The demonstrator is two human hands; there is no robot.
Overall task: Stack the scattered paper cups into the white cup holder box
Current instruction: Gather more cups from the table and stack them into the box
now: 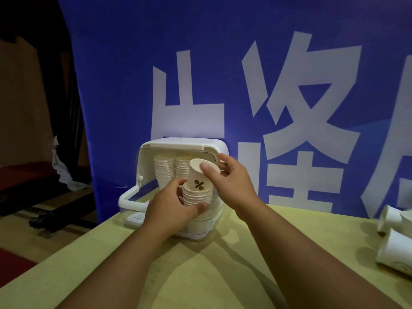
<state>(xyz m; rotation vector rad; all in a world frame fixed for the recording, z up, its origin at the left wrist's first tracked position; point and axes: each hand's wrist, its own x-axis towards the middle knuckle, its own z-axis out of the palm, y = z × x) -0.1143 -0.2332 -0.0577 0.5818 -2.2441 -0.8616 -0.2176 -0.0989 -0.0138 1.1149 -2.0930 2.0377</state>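
The white cup holder box [185, 146] stands at the table's far edge with its lid raised and its front flap [131, 200] folded down. Inside it are two tall stacks of paper cups [165, 169]. In front of the box my left hand [170, 202] grips a short stack of nested cups [197, 196]. My right hand [231, 177] pinches the rim of a single paper cup [199, 177] with a "%" mark, tilted, its base sitting in the top of that stack.
Several loose paper cups [394, 248] lie on their sides at the right edge of the yellow table [211, 270]. A blue banner [245, 74] with large white characters hangs right behind the box. The table's left edge drops to a dark floor.
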